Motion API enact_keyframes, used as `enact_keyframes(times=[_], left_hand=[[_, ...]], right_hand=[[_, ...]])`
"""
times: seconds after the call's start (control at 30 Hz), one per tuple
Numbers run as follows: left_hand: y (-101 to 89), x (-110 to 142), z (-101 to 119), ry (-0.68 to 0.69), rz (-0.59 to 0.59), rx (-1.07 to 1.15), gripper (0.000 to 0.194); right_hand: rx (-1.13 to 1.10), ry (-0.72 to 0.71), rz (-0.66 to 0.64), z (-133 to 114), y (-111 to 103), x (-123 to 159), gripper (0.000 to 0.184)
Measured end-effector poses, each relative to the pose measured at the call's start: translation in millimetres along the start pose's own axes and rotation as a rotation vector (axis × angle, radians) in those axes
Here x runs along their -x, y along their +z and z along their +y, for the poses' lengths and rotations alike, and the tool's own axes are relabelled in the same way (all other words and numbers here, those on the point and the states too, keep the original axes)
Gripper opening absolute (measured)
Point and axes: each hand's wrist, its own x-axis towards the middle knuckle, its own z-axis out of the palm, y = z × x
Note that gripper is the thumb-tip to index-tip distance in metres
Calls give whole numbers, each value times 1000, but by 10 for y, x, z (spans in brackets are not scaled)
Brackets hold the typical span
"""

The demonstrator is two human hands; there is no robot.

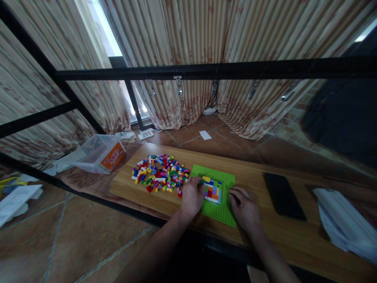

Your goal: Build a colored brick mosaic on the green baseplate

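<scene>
A bright green studded baseplate (213,214) lies on the wooden tabletop, with a block of colourful toy bricks (212,190) built up near its middle. My left hand (193,196) is over the plate's left part, its fingers bent together at the left side of the built bricks. A dark green brick (202,181) shows by those fingertips; whether they grip it is hard to see. At the plate's right edge rests my right hand (244,206), loosely curled, thumb and fingers apart, with nothing visible in it. Left of the plate spreads a pile of loose bricks (161,173).
A clear plastic tub (97,153) with an orange label stands beyond the table's left end. On the right lie a black phone (284,195) and a white plastic package (344,220). A black metal rail (206,72) crosses in front of the curtains (194,35).
</scene>
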Motion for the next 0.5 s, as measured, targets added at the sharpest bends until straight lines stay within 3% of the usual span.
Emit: enact_keyframes(times=[0.5], left_hand=[[36,-35,-24,-50,-20,22,31]], right_hand=[[-11,-11,8,0,-3,0,29]])
